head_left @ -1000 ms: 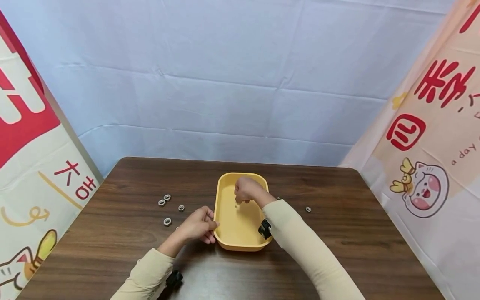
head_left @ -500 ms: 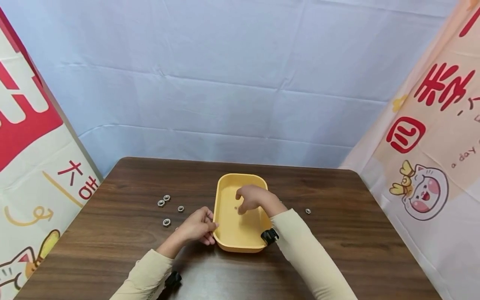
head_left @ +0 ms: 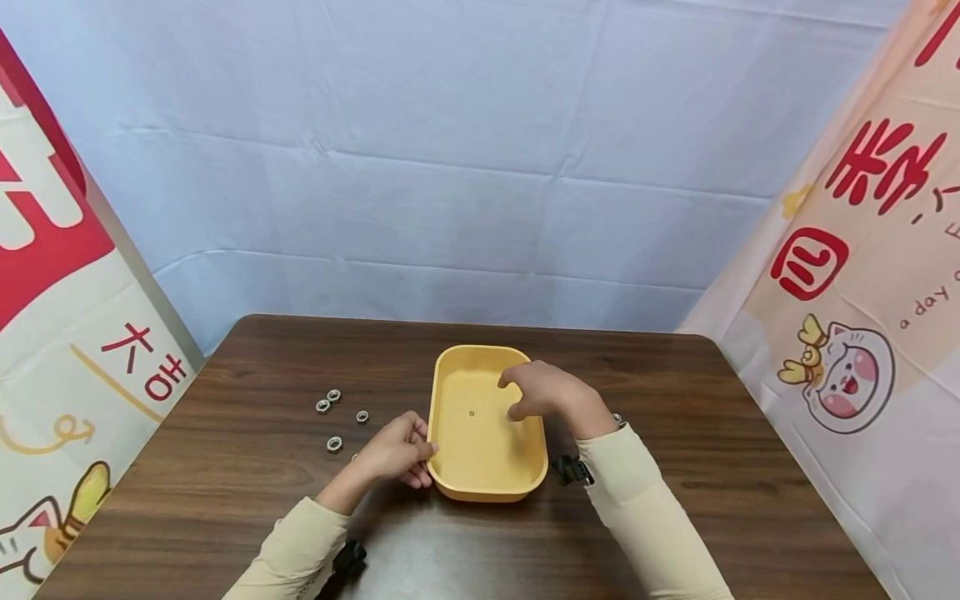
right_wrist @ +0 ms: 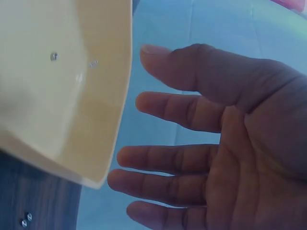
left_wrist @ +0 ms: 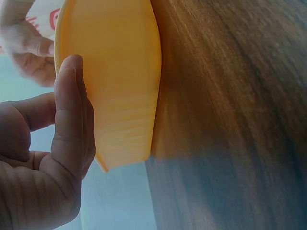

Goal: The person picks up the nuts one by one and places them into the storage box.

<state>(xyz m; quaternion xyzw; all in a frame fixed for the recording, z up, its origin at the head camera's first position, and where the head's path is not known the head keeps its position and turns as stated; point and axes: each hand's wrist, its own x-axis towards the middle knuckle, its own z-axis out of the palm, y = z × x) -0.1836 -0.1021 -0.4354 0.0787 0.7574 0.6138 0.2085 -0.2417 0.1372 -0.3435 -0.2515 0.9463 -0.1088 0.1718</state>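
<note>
A yellow rectangular tray sits on the wooden table. My left hand grips its left side, the thumb at the rim and the fingers along the outer wall. My right hand hovers over the tray's right rim, with thumb and fingers spread and nothing between them. On the tray's floor lies one small metal nut, which the right wrist view shows too. Several larger hex nuts, among them one nut nearest my left hand, lie on the table left of the tray.
Right of the tray, another nut is partly hidden behind my right wrist. The right wrist view shows two small nuts on the table below the tray. A pale cloth hangs behind the table, with printed cloths at both sides.
My right hand has moved from over the tray's middle to its right rim, and its curled fingers have spread apart. My left hand and the tray have stayed in place.
</note>
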